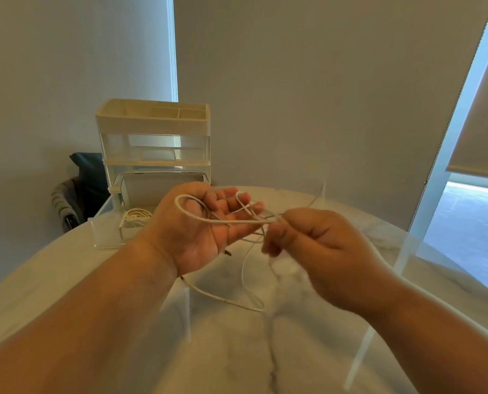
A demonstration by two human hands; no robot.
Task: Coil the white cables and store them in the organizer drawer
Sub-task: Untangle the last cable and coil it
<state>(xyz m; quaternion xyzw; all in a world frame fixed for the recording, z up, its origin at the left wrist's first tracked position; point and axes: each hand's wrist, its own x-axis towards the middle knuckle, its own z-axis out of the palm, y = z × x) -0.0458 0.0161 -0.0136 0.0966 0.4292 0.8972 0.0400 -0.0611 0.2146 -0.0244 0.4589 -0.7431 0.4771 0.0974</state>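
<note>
Coiling white cable (pixel 237 222), 1 loop on.
Left hand (pixel 200 231) fingers spread as former; right hand (pixel 319 243) pinches strand for tension.

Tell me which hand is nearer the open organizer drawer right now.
Left. The left hand, with the white cable looped over it, is just beside the drawer's right edge. The right hand pinches the cable farther right, beyond the left hand.

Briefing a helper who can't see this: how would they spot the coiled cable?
On the table, far left, stands a clear organizer; its bottom drawer is pulled open. The coiled cable lies inside, a tidy white bundle, unlike the loose cable looped over the left hand.
</note>
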